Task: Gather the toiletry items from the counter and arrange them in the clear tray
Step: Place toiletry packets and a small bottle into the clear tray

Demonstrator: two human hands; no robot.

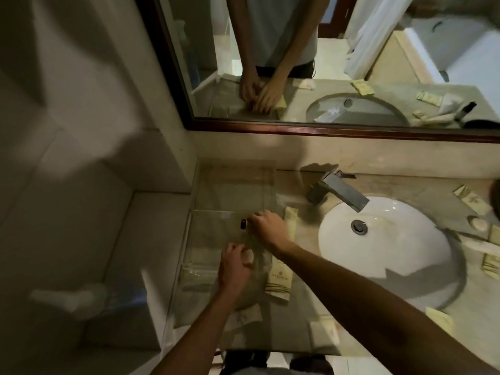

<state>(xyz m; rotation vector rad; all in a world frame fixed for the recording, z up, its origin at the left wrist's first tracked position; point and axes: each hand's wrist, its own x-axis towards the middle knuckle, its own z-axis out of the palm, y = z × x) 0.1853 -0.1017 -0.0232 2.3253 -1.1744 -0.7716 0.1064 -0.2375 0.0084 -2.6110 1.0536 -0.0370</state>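
Observation:
A clear tray (205, 215) sits on the counter left of the sink. My left hand (234, 267) is closed around a small round pale soap (247, 256) over the tray's near part. My right hand (266, 228) reaches into the tray from the right, its fingertips pinched next to a small dark cap (243, 224); whether it grips the cap I cannot tell. A cream sachet (278, 280) lies at the tray's right edge and another cream sachet (291, 220) lies behind my right wrist.
The white basin (387, 253) and metal faucet (338, 192) fill the counter's middle. Several cream packets (472, 200) and a round soap (478, 223) lie on the far right. More packets (439, 319) sit near the front edge. A framed mirror (297, 63) stands behind.

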